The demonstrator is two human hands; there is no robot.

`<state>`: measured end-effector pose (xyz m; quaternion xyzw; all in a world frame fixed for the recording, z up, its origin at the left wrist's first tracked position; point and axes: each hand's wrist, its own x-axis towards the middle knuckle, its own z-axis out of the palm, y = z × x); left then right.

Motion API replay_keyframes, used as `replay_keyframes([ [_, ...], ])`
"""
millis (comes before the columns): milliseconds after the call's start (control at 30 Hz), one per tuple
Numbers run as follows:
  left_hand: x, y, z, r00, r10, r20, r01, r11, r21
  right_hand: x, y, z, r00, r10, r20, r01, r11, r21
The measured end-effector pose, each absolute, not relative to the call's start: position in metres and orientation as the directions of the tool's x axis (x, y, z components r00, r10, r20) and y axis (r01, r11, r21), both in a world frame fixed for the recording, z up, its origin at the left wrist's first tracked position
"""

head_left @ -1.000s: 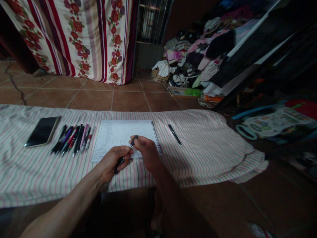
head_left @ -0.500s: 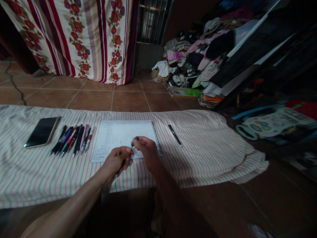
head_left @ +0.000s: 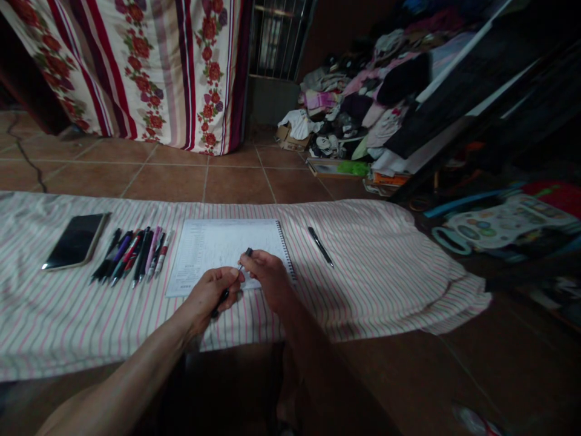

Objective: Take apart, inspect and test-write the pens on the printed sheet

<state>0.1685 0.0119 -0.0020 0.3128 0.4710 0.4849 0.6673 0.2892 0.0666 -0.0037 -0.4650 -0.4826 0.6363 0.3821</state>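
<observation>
Both of my hands meet over the lower edge of a spiral notebook [head_left: 218, 242], closed around a dark pen [head_left: 219, 301]. My left hand [head_left: 215, 292] grips its lower black part, which shows beneath the fingers. With thumb and fingertips my right hand [head_left: 267, 271] pinches the upper part, whose black end sticks out above. A thin, lighter piece shows between the two hands; whether it is joined to both parts I cannot tell. Another black pen [head_left: 320, 247] lies to the right of the notebook. On the left, several pens [head_left: 131, 257] lie side by side.
A phone [head_left: 76, 241] lies at the far left on the striped cloth [head_left: 381, 272]. Beyond are a tiled floor [head_left: 172, 177] and a flowered curtain [head_left: 158, 72]. A heap of clothes [head_left: 354, 103] is at the back right, and a plastic toy [head_left: 494, 221] at the right.
The pen's black end stands out more above my right fingertips, and more of the lower part shows under my left hand. The hands have hardly moved.
</observation>
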Motion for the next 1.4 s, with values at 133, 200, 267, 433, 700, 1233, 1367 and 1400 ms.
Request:
replay_keyframes([
  [133, 0.169, 0.013, -0.002, 0.099, 0.929, -0.356, -0.359, 0.367, 0.858, 0.287, 0.066, -0.005, -0.235, 0.946, -0.223, -0.078, -0.247, -0.966],
  [200, 0.169, 0.013, -0.001, 0.112, 0.925, -0.364, -0.361, 0.379, 0.852, 0.287, 0.065, -0.004, -0.241, 0.943, -0.227, -0.098, -0.257, -0.961],
  [267, 0.168, 0.013, 0.000, 0.115, 0.923, -0.367, -0.355, 0.383, 0.853, 0.288, 0.065, -0.003, -0.250, 0.940, -0.233, -0.125, -0.270, -0.955],
  [433, 0.169, 0.010, 0.001, 0.128, 0.914, -0.385, -0.336, 0.405, 0.850, 0.293, 0.070, -0.005, -0.208, 0.940, -0.272, -0.204, -0.314, -0.927],
  [700, 0.169, 0.010, 0.001, 0.127, 0.908, -0.400, -0.344, 0.418, 0.840, 0.291, 0.073, -0.009, -0.169, 0.957, -0.235, -0.254, -0.273, -0.928],
  [1233, 0.170, 0.011, 0.005, 0.128, 0.898, -0.421, -0.331, 0.438, 0.836, 0.290, 0.077, -0.009, -0.107, 0.938, -0.329, -0.262, -0.345, -0.901],
  [1367, 0.170, 0.011, 0.004, 0.124, 0.896, -0.427, -0.330, 0.443, 0.834, 0.289, 0.079, -0.010, -0.107, 0.935, -0.339, -0.267, -0.355, -0.896],
  [1400, 0.170, 0.011, 0.004, 0.124, 0.894, -0.430, -0.334, 0.445, 0.831, 0.289, 0.080, -0.010, -0.107, 0.931, -0.348, -0.267, -0.364, -0.892],
])
